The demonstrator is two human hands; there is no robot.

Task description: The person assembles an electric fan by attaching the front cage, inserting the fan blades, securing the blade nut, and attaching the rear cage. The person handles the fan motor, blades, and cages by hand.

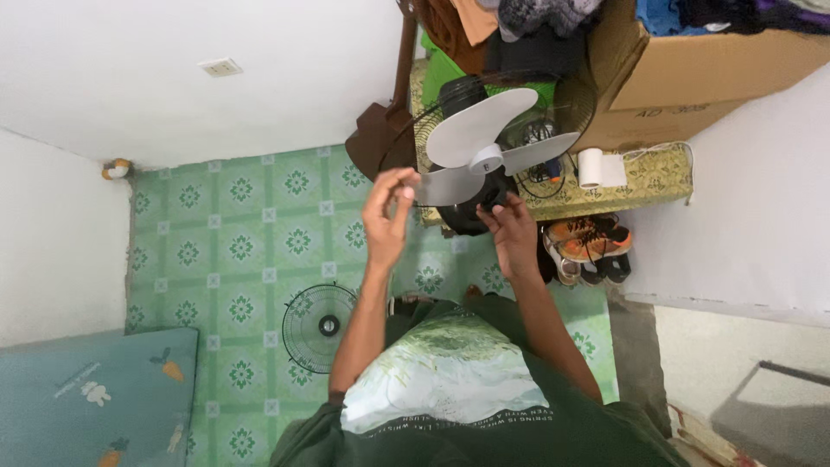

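A fan stands in front of me with its front guard off. It has white blades (474, 130), a black rear wire guard (575, 104) and a black body (467, 216). My left hand (387, 216) is raised, thumb and fingers pinched at the tip of the lower left blade. My right hand (512, 232) grips the black body just below the blade hub. The detached round front guard (319, 327) lies flat on the green tiled floor (242, 251), left of my left forearm.
The fan rests by a low patterned surface (657, 173) with a white paper roll (590, 167). A big cardboard box (709, 69) of clothes stands above, shoes (588, 246) below. A brown bag (380, 138) hangs at left; a blue mattress (95, 398) lies at bottom left.
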